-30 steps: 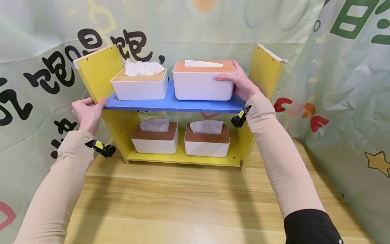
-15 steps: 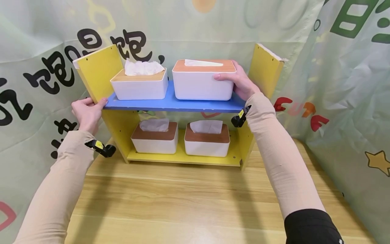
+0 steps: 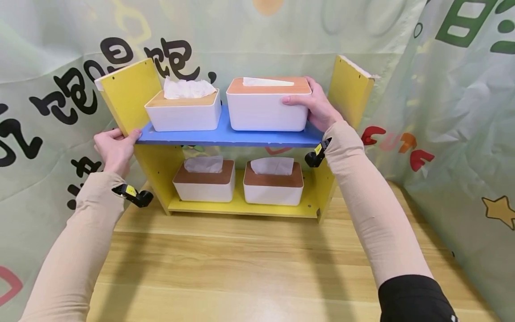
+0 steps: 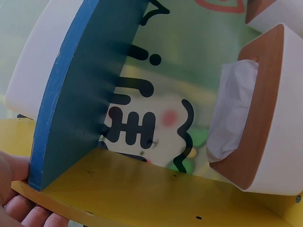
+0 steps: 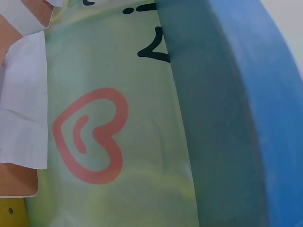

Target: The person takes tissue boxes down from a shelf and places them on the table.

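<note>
My right hand (image 3: 320, 109) holds the right end of a tall white tissue box (image 3: 265, 112) with a light wooden lid, its thumb on the front face. That box stands on the blue upper board (image 3: 225, 137) of a small yellow-and-blue shelf. At the left, my left hand (image 3: 114, 150) grips the front edge of the shelf's yellow side panel (image 3: 134, 91); in the left wrist view its thumb (image 4: 16, 168) lies by the end of the blue board and the fingers curl behind the panel. The right hand is outside the right wrist view.
A lower tissue box (image 3: 183, 117) sits on the upper board's left. Two brown-lidded boxes, one left (image 3: 205, 190) and one right (image 3: 273, 193), stand on the yellow bottom board (image 3: 241, 208). The shelf stands on a wooden table (image 3: 225, 259) before a printed cloth (image 3: 257, 36).
</note>
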Available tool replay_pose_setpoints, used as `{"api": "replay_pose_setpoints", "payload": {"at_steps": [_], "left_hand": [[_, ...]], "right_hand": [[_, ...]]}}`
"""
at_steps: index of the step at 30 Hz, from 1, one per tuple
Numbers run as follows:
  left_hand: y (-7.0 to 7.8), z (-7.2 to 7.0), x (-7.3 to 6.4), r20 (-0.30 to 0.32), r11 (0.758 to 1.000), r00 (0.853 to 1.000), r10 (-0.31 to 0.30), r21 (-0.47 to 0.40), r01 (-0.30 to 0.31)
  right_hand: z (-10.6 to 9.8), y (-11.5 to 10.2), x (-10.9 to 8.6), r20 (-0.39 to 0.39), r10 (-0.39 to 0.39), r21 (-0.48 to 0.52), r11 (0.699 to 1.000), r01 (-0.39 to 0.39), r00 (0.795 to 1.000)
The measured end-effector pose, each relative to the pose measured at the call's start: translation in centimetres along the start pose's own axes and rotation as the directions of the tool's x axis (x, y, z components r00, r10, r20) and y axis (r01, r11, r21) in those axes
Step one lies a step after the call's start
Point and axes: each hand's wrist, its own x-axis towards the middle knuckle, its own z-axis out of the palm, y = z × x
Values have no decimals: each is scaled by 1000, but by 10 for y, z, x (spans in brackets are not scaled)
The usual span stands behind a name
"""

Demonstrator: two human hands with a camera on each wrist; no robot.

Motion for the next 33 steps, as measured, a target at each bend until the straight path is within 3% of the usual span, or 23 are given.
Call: {"api": "replay_pose_setpoints", "payload": {"at_steps": [12, 33], "left_hand": [[2, 1, -2, 2, 999, 1000, -27, 20, 27], [4, 2, -3, 3, 999, 999, -35, 10, 35]], "right_hand": [[2, -4, -2, -14, 2, -9, 1000, -2, 1000], [2, -12, -14, -29, -67, 47, 997, 68, 997]]}}
